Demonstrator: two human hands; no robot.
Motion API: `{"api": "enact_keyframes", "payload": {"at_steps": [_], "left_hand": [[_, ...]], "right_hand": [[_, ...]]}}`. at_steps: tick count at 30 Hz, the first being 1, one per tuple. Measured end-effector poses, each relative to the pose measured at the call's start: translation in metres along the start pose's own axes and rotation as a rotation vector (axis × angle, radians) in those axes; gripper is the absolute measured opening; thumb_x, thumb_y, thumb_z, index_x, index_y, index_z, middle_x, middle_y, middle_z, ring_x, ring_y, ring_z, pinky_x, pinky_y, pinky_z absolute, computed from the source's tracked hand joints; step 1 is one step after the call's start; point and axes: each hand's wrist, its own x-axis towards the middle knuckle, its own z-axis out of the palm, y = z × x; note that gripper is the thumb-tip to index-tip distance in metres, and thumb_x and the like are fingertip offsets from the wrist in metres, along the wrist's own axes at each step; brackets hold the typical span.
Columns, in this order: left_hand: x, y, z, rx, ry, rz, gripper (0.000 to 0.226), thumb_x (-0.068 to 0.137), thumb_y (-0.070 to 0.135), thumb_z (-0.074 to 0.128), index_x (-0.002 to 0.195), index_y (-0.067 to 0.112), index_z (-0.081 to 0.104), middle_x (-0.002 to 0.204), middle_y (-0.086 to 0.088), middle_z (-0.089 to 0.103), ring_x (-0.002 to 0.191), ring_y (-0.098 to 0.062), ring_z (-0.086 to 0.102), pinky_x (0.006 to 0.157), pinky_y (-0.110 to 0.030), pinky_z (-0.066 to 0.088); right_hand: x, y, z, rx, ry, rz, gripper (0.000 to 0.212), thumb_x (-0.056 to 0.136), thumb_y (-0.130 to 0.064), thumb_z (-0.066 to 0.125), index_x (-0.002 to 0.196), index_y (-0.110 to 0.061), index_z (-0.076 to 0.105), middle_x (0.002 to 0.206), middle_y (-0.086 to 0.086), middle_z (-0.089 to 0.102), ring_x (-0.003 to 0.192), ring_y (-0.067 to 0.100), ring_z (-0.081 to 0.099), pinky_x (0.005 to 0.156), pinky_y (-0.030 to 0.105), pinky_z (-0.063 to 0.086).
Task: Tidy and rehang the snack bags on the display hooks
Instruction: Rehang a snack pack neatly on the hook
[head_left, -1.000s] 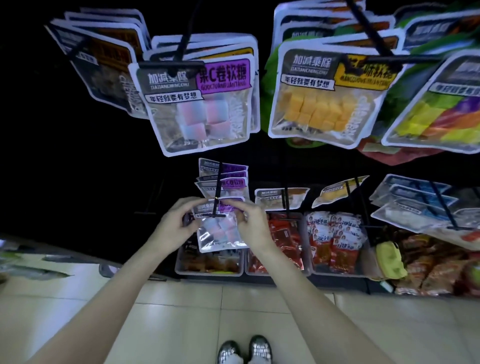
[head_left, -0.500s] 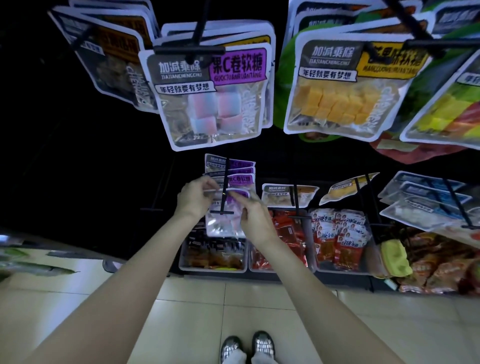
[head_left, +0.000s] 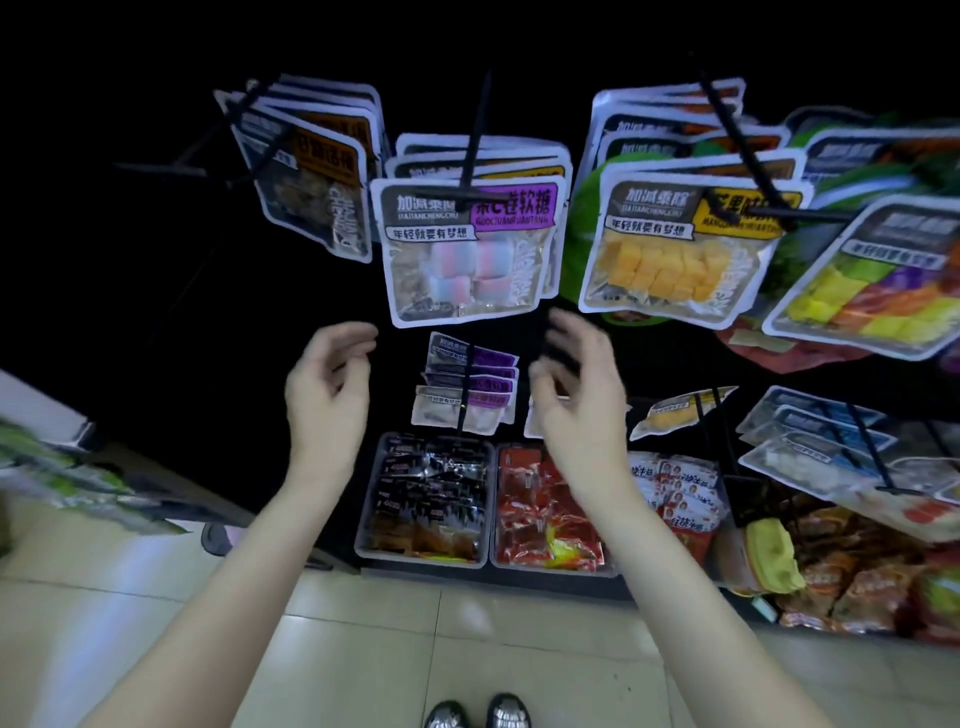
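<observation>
The left hand (head_left: 327, 395) is up in the middle of the frame. Its grip is loose, with the fingers bent a little, and it holds nothing. The right hand (head_left: 576, 395) is up beside it. Its fingers are spread and blurry, and its grip holds nothing too.

Between the two hands hangs a small row of purple snack bags (head_left: 467, 384) on a low black hook (head_left: 464, 395). The hands are near these bags, one on each side, but do not touch them.

Just above the hands hangs a big purple bag (head_left: 467, 249) with pink and blue candy inside. It hangs on a long black hook (head_left: 475, 140) with more bags behind it. To its right is a yellow bag (head_left: 675, 249) with orange cubes. At the far right edge is a bag with many colours (head_left: 872, 280). In the upper left hangs an orange and dark bag (head_left: 311, 176).

Below the hands sit two bins. The left bin (head_left: 363, 519) has dark packets. The right bin (head_left: 550, 509) has red packets. More snacks lie at the lower right.

The floor (head_left: 363, 634) is pale tile. Two shiny shoes (head_left: 475, 712) show at the bottom of the frame.
</observation>
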Motion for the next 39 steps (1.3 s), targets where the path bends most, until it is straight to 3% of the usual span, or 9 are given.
{"api": "enact_keyframes", "payload": {"at_steps": [6, 10, 19, 25, 27, 30, 33, 35, 39], "left_hand": [[-0.002, 0.045, 0.009, -0.094, -0.012, 0.059, 0.010, 0.084, 0.027, 0.058, 0.092, 0.033, 0.054, 0.092, 0.009, 0.062, 0.090, -0.006, 0.059, 0.083, -0.018, 0.044], [-0.002, 0.059, -0.003, -0.130, -0.081, 0.123, 0.024, 0.080, 0.022, 0.066, 0.085, 0.034, 0.046, 0.069, 0.011, 0.058, 0.070, -0.008, 0.056, 0.069, -0.021, 0.041], [-0.039, 0.008, -0.030, -0.220, -0.302, -0.160, 0.048, 0.077, 0.005, 0.073, 0.097, 0.036, 0.041, 0.090, 0.001, 0.068, 0.084, -0.007, 0.064, 0.077, -0.017, 0.049], [-0.045, -0.059, -0.007, -0.048, -0.574, -0.446, 0.038, 0.081, -0.002, 0.066, 0.101, 0.027, 0.051, 0.082, -0.007, 0.062, 0.065, -0.005, 0.059, 0.061, -0.018, 0.050], [-0.045, -0.076, 0.000, 0.037, -0.656, -0.451, 0.028, 0.082, -0.003, 0.065, 0.092, 0.021, 0.056, 0.086, -0.005, 0.061, 0.071, -0.005, 0.059, 0.060, -0.013, 0.048], [-0.035, -0.089, 0.013, 0.113, -0.643, -0.414, 0.020, 0.083, 0.001, 0.065, 0.080, 0.020, 0.059, 0.078, 0.000, 0.059, 0.065, 0.000, 0.057, 0.061, -0.012, 0.044], [-0.019, -0.089, 0.030, 0.099, -0.551, -0.398, 0.013, 0.085, 0.005, 0.065, 0.081, 0.017, 0.062, 0.079, 0.004, 0.060, 0.070, -0.002, 0.055, 0.062, -0.010, 0.044], [-0.008, -0.087, 0.040, 0.101, -0.521, -0.359, 0.005, 0.086, 0.009, 0.065, 0.089, 0.013, 0.064, 0.084, 0.006, 0.061, 0.075, -0.003, 0.054, 0.062, -0.007, 0.042], [0.007, -0.090, 0.055, 0.148, -0.537, -0.326, 0.006, 0.085, 0.008, 0.066, 0.090, 0.013, 0.066, 0.085, 0.008, 0.061, 0.081, -0.006, 0.056, 0.070, -0.014, 0.045]], "right_hand": [[0.030, -0.038, 0.004, 0.170, -0.029, 0.072, 0.047, 0.091, -0.011, 0.058, 0.133, -0.016, 0.038, 0.115, -0.009, 0.050, 0.104, -0.007, 0.048, 0.087, 0.005, 0.041], [0.030, -0.048, -0.009, 0.435, -0.114, 0.156, 0.016, 0.088, -0.012, 0.061, 0.101, -0.018, 0.054, 0.083, -0.007, 0.059, 0.078, 0.003, 0.058, 0.073, 0.017, 0.048], [-0.029, -0.002, -0.017, -0.074, -0.509, 0.141, 0.037, 0.086, -0.009, 0.064, 0.100, -0.041, 0.054, 0.103, 0.001, 0.066, 0.098, 0.021, 0.062, 0.089, 0.047, 0.050], [-0.064, 0.060, 0.005, -0.106, -0.618, 0.243, 0.096, 0.087, -0.007, 0.063, 0.140, -0.057, 0.000, 0.116, -0.019, 0.050, 0.087, -0.003, 0.057, 0.081, 0.013, 0.047], [-0.068, 0.076, 0.011, -0.170, -0.641, 0.182, 0.094, 0.088, -0.004, 0.060, 0.135, -0.062, 0.003, 0.131, -0.026, 0.040, 0.116, -0.013, 0.042, 0.099, 0.011, 0.037], [-0.063, 0.091, 0.017, -0.245, -0.649, 0.188, 0.072, 0.092, -0.003, 0.053, 0.136, -0.052, 0.023, 0.151, -0.003, 0.027, 0.140, 0.020, 0.025, 0.113, 0.025, 0.023], [-0.048, 0.099, 0.024, -0.294, -0.565, 0.118, 0.071, 0.093, 0.003, 0.048, 0.139, -0.045, 0.022, 0.149, 0.005, 0.029, 0.094, 0.011, 0.061, 0.076, 0.008, 0.035], [-0.037, 0.108, 0.030, -0.336, -0.522, 0.056, 0.072, 0.093, 0.002, 0.047, 0.140, -0.046, 0.022, 0.146, 0.009, 0.032, 0.055, 0.004, 0.051, 0.066, 0.011, 0.036], [-0.027, 0.126, 0.038, -0.420, -0.481, 0.090, 0.069, 0.094, -0.001, 0.046, 0.144, -0.040, 0.021, 0.132, 0.007, 0.039, 0.048, 0.002, 0.042, 0.066, 0.015, 0.037]]}}
